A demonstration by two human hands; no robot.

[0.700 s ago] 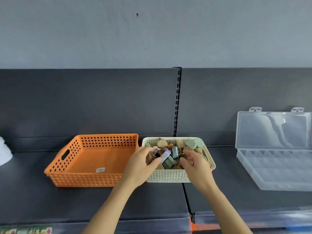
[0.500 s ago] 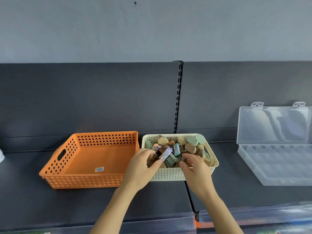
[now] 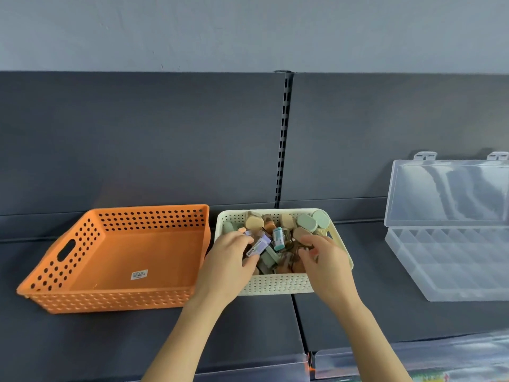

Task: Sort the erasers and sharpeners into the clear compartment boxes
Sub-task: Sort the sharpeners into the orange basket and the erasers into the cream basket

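Barcode sticker (image 3: 139,274) on orange basket (image 3: 82,299) floor; print unreadable.

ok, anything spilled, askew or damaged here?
Nothing stands out. All small items stay inside the cream basket; orange basket sits level beside it, holding only a sticker; clear compartment box stands open, undamaged.
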